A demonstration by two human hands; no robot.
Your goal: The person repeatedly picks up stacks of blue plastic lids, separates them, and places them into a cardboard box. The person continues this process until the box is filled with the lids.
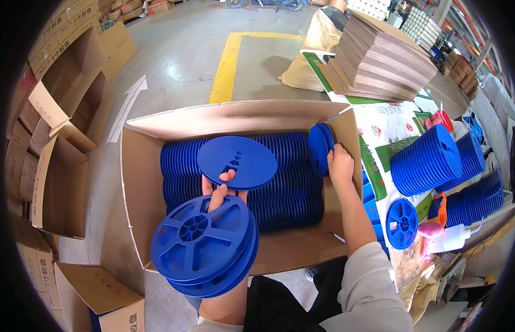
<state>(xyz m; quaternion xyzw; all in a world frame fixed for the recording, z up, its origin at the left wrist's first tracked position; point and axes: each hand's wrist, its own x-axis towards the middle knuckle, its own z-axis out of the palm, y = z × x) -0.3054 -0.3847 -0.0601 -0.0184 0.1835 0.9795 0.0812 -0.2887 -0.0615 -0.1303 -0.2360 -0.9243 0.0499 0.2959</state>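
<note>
My left hand (217,197) is closed on blue plastic reels. One tilted blue reel (246,160) leans away at its fingertips, and a finger shows at that reel's centre opening. Nearer to me, a small stack of spoked blue reels (183,252) covers the palm and wrist. At the right end of an open cardboard box (174,116), my right hand (340,165) grips the edge of upright blue reels (318,149); how many it holds I cannot tell. Below both hands, rows of blue reels (291,213) stand on edge, packed tightly inside the box.
Right of the box, a table (382,124) bears stacked blue reels (426,160), a single reel (402,223), a white squeeze bottle (452,238) and cardboard sheets (379,61). Open cartons (61,188) line the left side. A tan sack (310,58) stands beyond the box.
</note>
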